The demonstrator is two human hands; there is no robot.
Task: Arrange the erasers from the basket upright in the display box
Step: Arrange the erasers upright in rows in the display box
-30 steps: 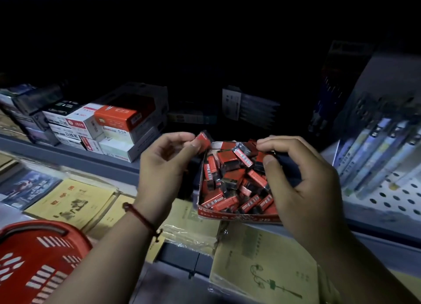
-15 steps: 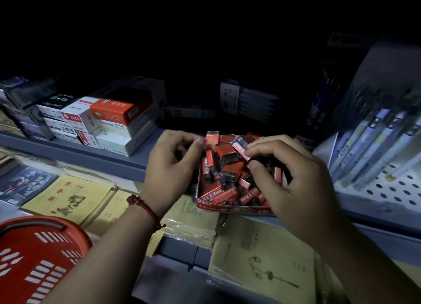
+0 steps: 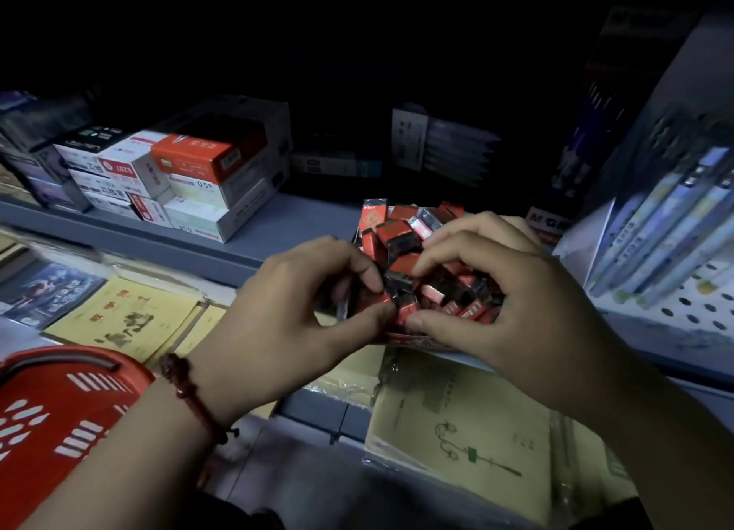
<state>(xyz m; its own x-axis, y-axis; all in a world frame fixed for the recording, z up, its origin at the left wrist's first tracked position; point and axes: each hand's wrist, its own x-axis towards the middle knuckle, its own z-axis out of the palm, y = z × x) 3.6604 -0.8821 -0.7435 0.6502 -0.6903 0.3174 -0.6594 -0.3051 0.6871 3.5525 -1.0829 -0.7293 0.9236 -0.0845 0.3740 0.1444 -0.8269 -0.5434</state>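
Observation:
A red display box (image 3: 413, 341) sits on the grey shelf edge, filled with several red-and-black erasers (image 3: 397, 233) lying in a jumble; one at the back left stands upright. My left hand (image 3: 302, 311) and my right hand (image 3: 500, 303) meet over the box's front left corner. Thumbs and forefingers of both hands pinch erasers (image 3: 401, 311) there. The right hand hides much of the box's right half. A red plastic basket (image 3: 59, 422) is at the lower left; its inside is not visible.
Stacked pen-refill boxes (image 3: 186, 180) stand on the shelf at the left. Packaged pens (image 3: 667, 219) lean on a white pegboard rack at the right. Yellow exercise books (image 3: 123, 319) and wrapped notebooks (image 3: 468, 430) lie on the lower shelf. The shelf's back is dark.
The left hand carried a single eraser down into the box's front left. The right hand slid from the box's right side toward it, and both hands now pinch together there.

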